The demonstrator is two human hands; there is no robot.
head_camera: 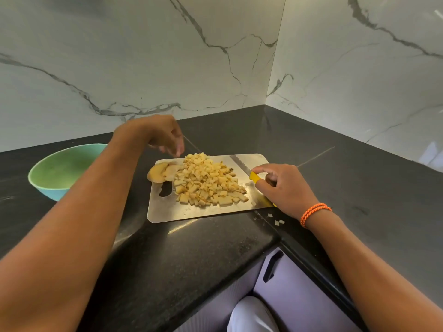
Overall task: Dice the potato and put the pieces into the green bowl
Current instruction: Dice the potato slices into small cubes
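Note:
A heap of diced potato (206, 180) lies on a steel cutting board (182, 213). Two potato end slices (159, 172) sit at the board's left edge. The green bowl (60, 168) stands on the counter to the left, and no pieces show inside it. My left hand (165, 135) hovers above the far left of the heap, fingers loosely curled and pointing down, holding nothing. My right hand (285, 188) rests at the board's right edge and grips the yellow handle of a knife (242, 165), whose blade lies flat on the board pointing away.
The black counter (191, 248) runs into a corner with marble walls (143, 56) behind and to the right. A few stray potato bits (278, 221) lie on the counter by my right wrist. A lilac cabinet door with a dark handle (272, 265) is below the counter edge.

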